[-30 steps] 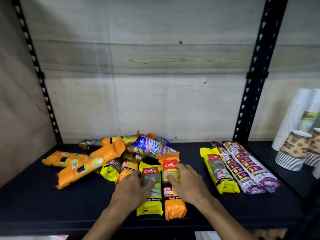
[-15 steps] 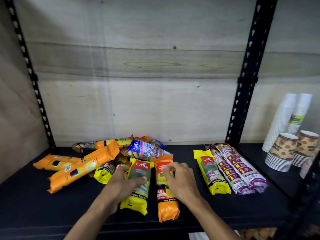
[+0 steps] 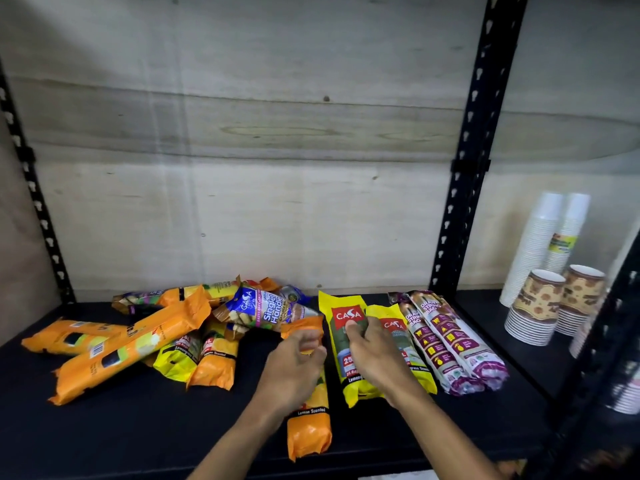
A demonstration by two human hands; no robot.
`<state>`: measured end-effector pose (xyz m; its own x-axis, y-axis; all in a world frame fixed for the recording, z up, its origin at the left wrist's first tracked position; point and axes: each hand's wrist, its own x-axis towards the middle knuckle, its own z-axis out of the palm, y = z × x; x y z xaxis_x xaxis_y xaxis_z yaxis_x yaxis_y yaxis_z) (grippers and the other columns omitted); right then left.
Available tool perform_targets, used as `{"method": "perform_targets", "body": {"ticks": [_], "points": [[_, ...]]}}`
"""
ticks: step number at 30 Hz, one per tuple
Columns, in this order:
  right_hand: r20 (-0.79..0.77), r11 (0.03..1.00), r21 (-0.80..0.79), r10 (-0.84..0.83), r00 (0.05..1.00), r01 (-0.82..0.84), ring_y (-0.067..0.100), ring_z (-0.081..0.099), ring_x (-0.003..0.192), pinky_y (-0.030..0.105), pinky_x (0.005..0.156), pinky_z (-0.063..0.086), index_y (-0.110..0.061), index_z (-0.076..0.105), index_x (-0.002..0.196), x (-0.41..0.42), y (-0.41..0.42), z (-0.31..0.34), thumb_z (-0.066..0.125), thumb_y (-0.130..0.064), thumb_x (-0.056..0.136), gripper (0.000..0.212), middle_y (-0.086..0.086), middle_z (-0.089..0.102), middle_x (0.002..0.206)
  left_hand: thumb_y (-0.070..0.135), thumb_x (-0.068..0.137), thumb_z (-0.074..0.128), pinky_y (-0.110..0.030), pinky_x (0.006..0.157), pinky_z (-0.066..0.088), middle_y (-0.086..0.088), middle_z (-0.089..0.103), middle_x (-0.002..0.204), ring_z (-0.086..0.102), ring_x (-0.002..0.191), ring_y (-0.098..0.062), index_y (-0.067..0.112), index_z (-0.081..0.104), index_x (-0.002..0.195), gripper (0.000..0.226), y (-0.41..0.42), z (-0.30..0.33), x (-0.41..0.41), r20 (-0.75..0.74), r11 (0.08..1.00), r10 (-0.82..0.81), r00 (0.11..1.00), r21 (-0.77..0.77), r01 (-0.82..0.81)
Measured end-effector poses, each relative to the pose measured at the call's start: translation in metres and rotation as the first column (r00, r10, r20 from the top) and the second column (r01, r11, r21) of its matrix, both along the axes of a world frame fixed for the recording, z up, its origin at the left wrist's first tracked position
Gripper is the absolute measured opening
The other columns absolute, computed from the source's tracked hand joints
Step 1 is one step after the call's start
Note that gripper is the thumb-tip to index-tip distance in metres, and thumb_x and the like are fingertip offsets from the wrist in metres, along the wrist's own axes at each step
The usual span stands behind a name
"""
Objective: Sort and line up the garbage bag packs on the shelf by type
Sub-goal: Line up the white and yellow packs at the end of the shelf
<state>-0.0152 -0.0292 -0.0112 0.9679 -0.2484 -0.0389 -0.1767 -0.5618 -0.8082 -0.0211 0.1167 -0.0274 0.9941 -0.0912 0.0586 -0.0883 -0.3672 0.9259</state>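
Note:
My right hand grips a yellow pack and holds it against a second yellow pack on the black shelf. Two purple drawstring packs lie just right of them. My left hand curls over an orange pack that points toward the shelf's front edge. A jumbled pile sits to the left: long orange packs, a blue single-handle pack, short yellow and orange packs.
A black perforated upright stands behind the purple packs. Stacks of white and brown patterned paper cups fill the bay to the right. A plywood wall backs the shelf.
The yellow pack moved right, from my left hand to my right, and now lies beside the other yellow pack. My left hand shifted onto the orange pack. The camera view swung left.

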Motion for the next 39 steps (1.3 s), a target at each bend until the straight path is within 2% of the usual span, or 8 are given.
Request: {"method": "perform_targets", "body": {"ticks": [2, 4, 9, 14, 18, 23, 27, 39], "points": [[-0.077, 0.993, -0.122, -0.018, 0.997, 0.008, 0.032, 0.041, 0.134, 0.039, 0.100, 0.041, -0.008, 0.026, 0.149, 0.001, -0.001, 0.000, 0.042, -0.057, 0.096, 0.074, 0.017, 0.030, 0.150, 0.020, 0.096, 0.058, -0.021, 0.087, 0.053, 0.012, 0.061, 0.123, 0.060, 0.106, -0.003, 0.026, 0.055, 0.131, 0.036, -0.003, -0.017, 0.002, 0.098, 0.987, -0.012, 0.995, 0.163, -0.004], [-0.103, 0.977, -0.213, -0.048, 0.994, 0.025, 0.033, 0.047, 0.128, 0.032, 0.084, 0.043, -0.009, 0.024, 0.148, 0.003, 0.001, 0.001, 0.055, -0.057, 0.091, 0.081, 0.018, 0.023, 0.149, 0.016, 0.095, 0.057, -0.024, 0.099, 0.048, 0.014, 0.058, 0.126, 0.054, 0.117, -0.005, 0.027, 0.052, 0.134, 0.040, -0.005, -0.028, 0.002, 0.182, 0.961, -0.033, 0.983, 0.277, -0.019], [-0.023, 0.910, -0.403, -0.116, 0.993, 0.097, 0.035, 0.058, 0.115, 0.038, 0.081, 0.052, -0.008, 0.031, 0.137, 0.012, 0.010, -0.007, 0.068, -0.040, 0.088, 0.069, 0.014, 0.034, 0.137, 0.021, 0.097, 0.055, -0.021, 0.101, 0.044, 0.021, 0.052, 0.120, 0.046, 0.120, -0.002, 0.032, 0.049, 0.136, 0.042, -0.002, -0.036, 0.002, 0.269, 0.940, -0.050, 0.962, 0.338, -0.046], [-0.015, 0.763, -0.644, -0.084, 0.996, 0.055, 0.032, 0.048, 0.122, 0.038, 0.097, 0.044, -0.003, 0.040, 0.136, 0.015, 0.010, -0.014, 0.056, -0.043, 0.095, 0.059, 0.018, 0.045, 0.137, 0.025, 0.096, 0.056, -0.022, 0.101, 0.045, 0.019, 0.052, 0.125, 0.047, 0.118, -0.002, 0.037, 0.049, 0.134, 0.040, -0.001, -0.036, 0.005, 0.250, 0.939, -0.050, 0.967, 0.343, -0.040], [0.073, 0.626, -0.775, -0.049, 0.996, 0.088, 0.032, 0.047, 0.119, 0.042, 0.100, 0.036, -0.006, 0.055, 0.126, 0.009, 0.000, -0.012, 0.037, -0.050, 0.099, 0.054, 0.015, 0.059, 0.128, 0.034, 0.097, 0.053, -0.017, 0.099, 0.029, 0.020, 0.050, 0.129, 0.035, 0.127, -0.002, 0.036, 0.053, 0.132, 0.035, -0.005, -0.027, 0.005, 0.267, 0.895, -0.152, 0.952, 0.445, 0.018], [0.046, 0.691, -0.709, -0.155, 0.987, 0.141, 0.037, 0.039, 0.127, 0.045, 0.095, 0.045, -0.015, 0.051, 0.134, 0.000, -0.034, -0.003, 0.044, -0.040, 0.098, 0.044, 0.013, 0.046, 0.142, 0.060, 0.094, 0.042, -0.030, 0.099, 0.017, 0.012, 0.057, 0.132, 0.034, 0.129, -0.011, 0.037, 0.048, 0.140, 0.052, -0.027, -0.013, 0.006, 0.210, 0.767, -0.281, 0.936, 0.635, 0.088], [0.039, 0.763, -0.635, -0.120, 0.992, 0.117, 0.032, 0.053, 0.118, 0.040, 0.087, 0.048, -0.019, 0.051, 0.133, -0.001, -0.049, -0.011, 0.047, -0.027, 0.099, 0.035, 0.007, 0.055, 0.130, 0.069, 0.089, 0.041, -0.033, 0.101, 0.018, 0.010, 0.059, 0.129, 0.037, 0.129, -0.011, 0.038, 0.047, 0.141, 0.061, -0.036, -0.011, 0.011, 0.192, 0.727, -0.272, 0.943, 0.682, 0.071], [0.083, 0.784, -0.608, -0.095, 0.992, 0.126, 0.027, 0.056, 0.116, 0.036, 0.085, 0.047, -0.021, 0.052, 0.135, 0.018, -0.059, -0.018, 0.052, -0.035, 0.098, 0.040, 0.004, 0.059, 0.129, 0.063, 0.090, 0.047, -0.037, 0.109, 0.023, 0.002, 0.054, 0.139, 0.036, 0.133, -0.018, 0.034, 0.043, 0.145, 0.062, -0.044, -0.008, 0.024, 0.104, 0.729, -0.259, 0.960, 0.674, 0.123]]}}
